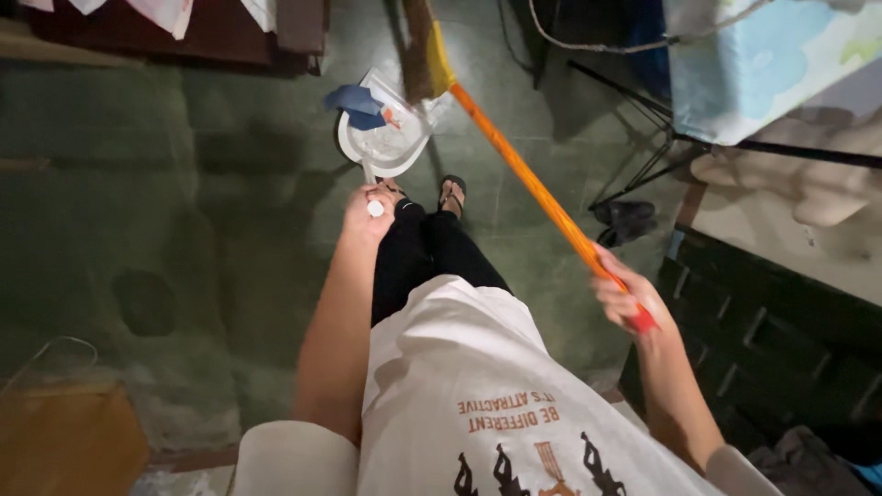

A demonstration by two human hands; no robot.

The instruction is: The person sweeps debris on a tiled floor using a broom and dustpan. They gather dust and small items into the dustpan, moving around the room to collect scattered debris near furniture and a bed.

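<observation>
My left hand [366, 214] is closed around the end of the white handle of a white dustpan [381, 145] that rests on the green floor ahead of my feet. Blue scraps and clear plastic litter [360, 103] lie in the pan. My right hand [627, 298] grips the long orange broom handle [533, 179] near its red end. The handle slants up to the left to the yellow broom head [439, 57], which sits just right of the dustpan.
My sandalled feet [450, 193] stand just behind the pan. A black metal stand [643, 156] and a dark shoe [623, 219] are at right. A dark slatted piece [763, 340] lies below them, a cardboard box [64, 441] at lower left.
</observation>
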